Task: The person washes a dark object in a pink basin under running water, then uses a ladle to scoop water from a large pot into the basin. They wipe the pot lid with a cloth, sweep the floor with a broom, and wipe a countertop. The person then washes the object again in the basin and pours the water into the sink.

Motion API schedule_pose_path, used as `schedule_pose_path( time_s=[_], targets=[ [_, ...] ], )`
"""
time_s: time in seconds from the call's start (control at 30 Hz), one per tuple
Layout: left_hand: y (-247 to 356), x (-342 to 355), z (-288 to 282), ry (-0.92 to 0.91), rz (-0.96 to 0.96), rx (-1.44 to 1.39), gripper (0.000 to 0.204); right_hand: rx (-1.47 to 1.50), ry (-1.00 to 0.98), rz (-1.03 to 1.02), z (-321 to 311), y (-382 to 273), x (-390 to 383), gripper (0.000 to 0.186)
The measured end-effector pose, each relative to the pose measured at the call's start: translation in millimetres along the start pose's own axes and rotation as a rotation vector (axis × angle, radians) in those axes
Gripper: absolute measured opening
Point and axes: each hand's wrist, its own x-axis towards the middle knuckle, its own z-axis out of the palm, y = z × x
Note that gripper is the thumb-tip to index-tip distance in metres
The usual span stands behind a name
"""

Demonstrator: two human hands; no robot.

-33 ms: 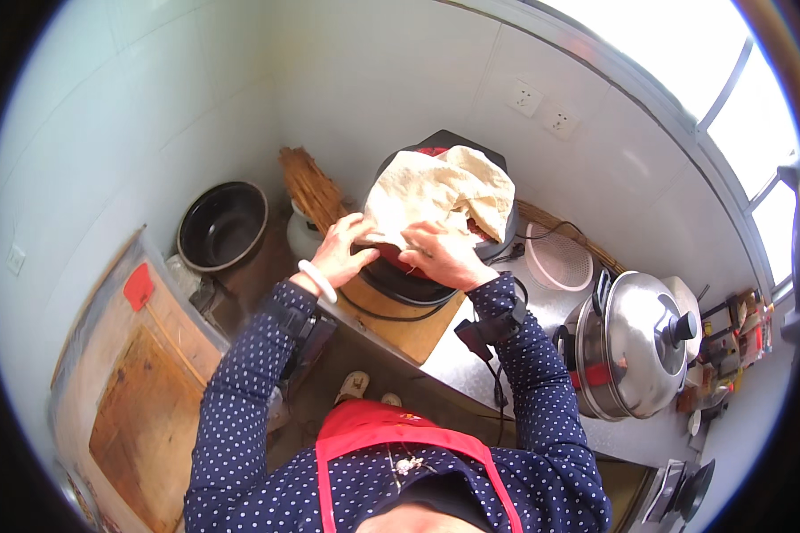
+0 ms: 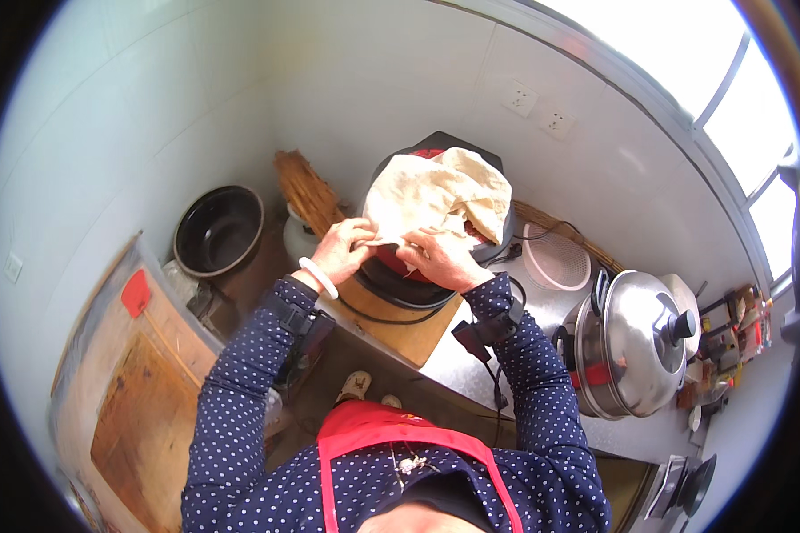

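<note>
A cream cloth (image 2: 422, 191) lies rumpled over a round black appliance (image 2: 398, 290) with a red inside, which shows at the front and far edge. My left hand (image 2: 340, 253), with a white bangle on its wrist, pinches the cloth's near left corner between thumb and fingers. Closer to the middle of the near edge, my right hand (image 2: 446, 259) has its fingers curled on the cloth. Under the cloth's right side a little reddish content peeks out; what it is cannot be made out.
Beneath the appliance is a wooden board (image 2: 400, 333) on the counter. To the right stand a pink mesh basket (image 2: 556, 260) and a steel steamer pot (image 2: 636, 342). A black basin (image 2: 220, 231) is at left, near a red-headed swatter (image 2: 136, 293) and a leaning board (image 2: 142, 426). A cable runs beside the appliance.
My left thumb and fingers have drawn together on the cloth's corner. The right hand stays nearly in place, and the whole view has shifted slightly.
</note>
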Motion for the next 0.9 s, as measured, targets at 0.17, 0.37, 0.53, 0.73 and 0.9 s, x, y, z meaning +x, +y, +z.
schedule_pose_path(
  time_s=[0.17, 0.37, 0.53, 0.73, 0.9],
  targets=[
    [22, 52, -30, -0.047, -0.065, -0.835, 0.011, 0.208, 0.158, 0.247, -36, -9, 22, 0.022],
    [78, 137, -76, 0.270, 0.671, 0.316, 0.035, 0.319, 0.693, 0.113, -148, -50, 42, 0.017],
    [66, 180, -101, 0.235, 0.461, 0.589, 0.012, 0.037, 1.043, 0.194, -216, -78, -4, 0.025],
    [31, 201, -170, -0.007, 0.468, 0.146, 0.016, -0.202, 1.420, 0.368, -275, -113, -76, 0.026],
    [53, 193, -269, 0.340, 1.012, 0.232, 0.052, -0.530, 1.458, 0.344, -327, -145, -99, 0.027]
  ],
)
